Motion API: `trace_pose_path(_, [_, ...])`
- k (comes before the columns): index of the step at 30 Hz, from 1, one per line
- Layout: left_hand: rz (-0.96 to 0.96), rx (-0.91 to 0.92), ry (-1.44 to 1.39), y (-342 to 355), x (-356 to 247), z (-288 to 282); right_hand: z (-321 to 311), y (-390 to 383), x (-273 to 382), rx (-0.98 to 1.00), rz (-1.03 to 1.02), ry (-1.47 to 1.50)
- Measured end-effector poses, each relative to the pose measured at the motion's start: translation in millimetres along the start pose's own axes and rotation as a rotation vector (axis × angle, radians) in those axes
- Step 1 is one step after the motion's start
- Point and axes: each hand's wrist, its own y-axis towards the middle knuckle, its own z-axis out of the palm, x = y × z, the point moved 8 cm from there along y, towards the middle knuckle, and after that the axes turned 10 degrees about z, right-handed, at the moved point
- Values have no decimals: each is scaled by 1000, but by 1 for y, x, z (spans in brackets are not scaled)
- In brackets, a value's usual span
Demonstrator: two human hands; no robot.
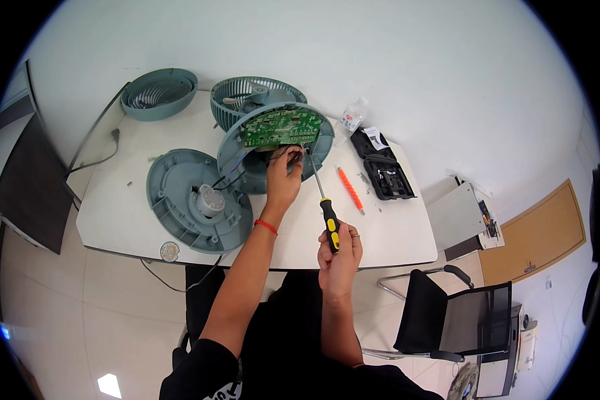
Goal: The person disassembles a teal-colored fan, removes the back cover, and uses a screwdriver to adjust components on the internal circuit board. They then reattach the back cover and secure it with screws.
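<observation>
A screwdriver (330,223) with a black and yellow handle is gripped in my right hand (340,257). Its long shaft points up and away, with the tip at the right edge of a green circuit board (283,128). That board sits inside a round grey-green fan housing (323,143), which stands tilted on the table. My left hand (285,177) reaches into the housing just below the board, fingers bent close to dark wires; what they pinch is hidden. Wires run left from the housing to a round base (170,213) with a white motor (210,200) at its middle.
Behind the housing stands a slatted fan grille (230,93), with a bowl-shaped cover (160,110) to its left. An orange twisted rod (350,190), an open black tool case (388,180) and a clear bottle (353,115) lie at right. A black chair (423,310) stands beyond the white table (407,227).
</observation>
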Motion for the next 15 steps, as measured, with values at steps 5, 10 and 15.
trace_pose_path(5, [-7, -36, -42, -1, 0, -1, 0, 1, -5, 41, 112, 143])
trace_pose_path(10, [34, -44, -33, -3, -2, -1, 2, 0, -14, 94, 229, 290])
trace_pose_path(15, [68, -65, -35, -3, -3, -2, 14, -4, -20, 196, 358, 489])
